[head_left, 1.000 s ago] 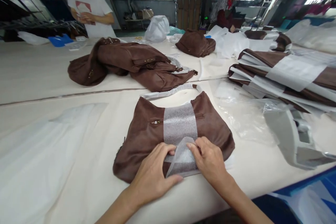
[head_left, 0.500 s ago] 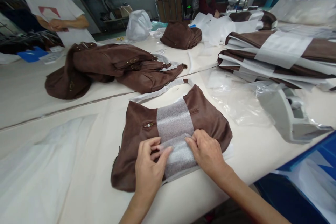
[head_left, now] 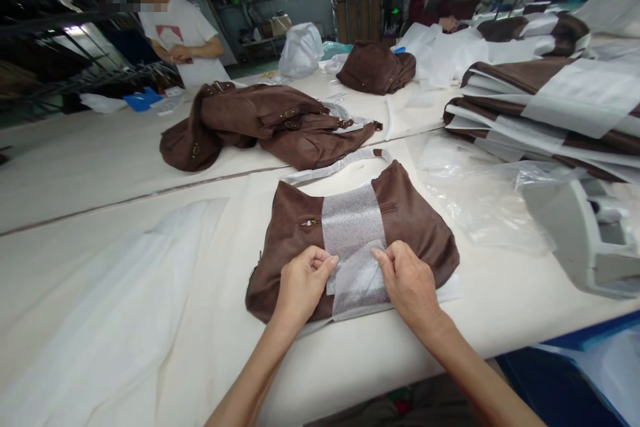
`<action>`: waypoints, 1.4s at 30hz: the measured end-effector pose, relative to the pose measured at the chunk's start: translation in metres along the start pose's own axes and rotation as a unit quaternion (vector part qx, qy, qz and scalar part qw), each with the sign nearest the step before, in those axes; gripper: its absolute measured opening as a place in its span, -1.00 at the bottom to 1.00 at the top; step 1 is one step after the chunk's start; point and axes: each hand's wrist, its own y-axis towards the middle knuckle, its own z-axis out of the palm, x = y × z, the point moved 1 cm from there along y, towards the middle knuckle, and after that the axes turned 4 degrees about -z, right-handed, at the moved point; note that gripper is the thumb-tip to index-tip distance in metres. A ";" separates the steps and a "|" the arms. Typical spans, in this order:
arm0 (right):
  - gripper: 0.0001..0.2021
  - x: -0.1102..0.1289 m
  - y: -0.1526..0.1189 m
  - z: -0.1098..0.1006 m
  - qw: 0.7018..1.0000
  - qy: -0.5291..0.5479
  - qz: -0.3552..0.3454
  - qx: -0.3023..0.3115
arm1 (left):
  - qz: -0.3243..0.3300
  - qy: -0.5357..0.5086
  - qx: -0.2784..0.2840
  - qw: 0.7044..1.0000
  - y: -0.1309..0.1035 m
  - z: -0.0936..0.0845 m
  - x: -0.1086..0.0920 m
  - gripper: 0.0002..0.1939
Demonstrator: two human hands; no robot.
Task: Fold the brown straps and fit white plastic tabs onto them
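Note:
A brown handbag (head_left: 295, 247) lies flat on the table, its strap (head_left: 345, 163) wrapped in white material behind it. Around its middle runs a band of translucent white wrapping sheet (head_left: 353, 217), with one layer overlapping another near the front. My left hand (head_left: 306, 280) pinches the sheet's left edge between thumb and fingers, over the bag's front half. On the other side, my right hand (head_left: 407, 280) grips the sheet's upper right part with thumb and bent fingers. A small zip (head_left: 310, 222) shows left of the band.
Unwrapped brown bags (head_left: 260, 113) lie behind, with another brown bag (head_left: 375, 67) farther back. Wrapped bags (head_left: 540, 107) are stacked at right, near clear plastic (head_left: 480, 200) and a grey tape dispenser (head_left: 575, 233). White sheets (head_left: 120, 307) lie left. Two people stand across the table.
The view has turned left, so things appear farther right. My left fingers have closed in on the sheet, and its front flap now lies at a slant.

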 end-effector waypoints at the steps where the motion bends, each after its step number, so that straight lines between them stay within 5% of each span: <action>1: -0.54 0.000 0.000 0.001 1.000 0.005 0.004 -0.001 | 0.008 0.000 0.009 1.000 -0.002 -0.001 -0.001 -0.67; 7: -0.61 0.009 0.003 0.004 0.998 -0.037 0.055 0.006 | -0.005 -0.076 0.052 0.996 -0.017 0.002 0.000 -0.71; 12: -0.64 0.016 0.006 0.006 0.994 -0.077 0.075 0.017 | -0.029 -0.115 -0.007 0.993 -0.021 0.008 0.010 -0.66; 16: -0.63 0.015 0.006 0.008 0.993 -0.087 0.077 0.013 | 0.057 -0.071 0.038 0.995 -0.023 0.006 0.014 -0.79; 22: -0.61 0.015 0.007 0.009 0.992 -0.093 0.081 0.012 | 0.124 -0.048 0.097 0.986 -0.030 -0.006 0.003 -0.71; 28: -0.66 0.014 0.009 0.007 0.992 -0.082 0.090 0.037 | 0.098 0.024 -0.012 0.995 -0.025 0.005 0.006 -0.69; 42: -0.71 0.009 0.026 -0.012 0.986 -0.062 0.080 0.133 | -0.001 -0.087 -0.042 0.995 -0.019 0.019 0.006 -0.62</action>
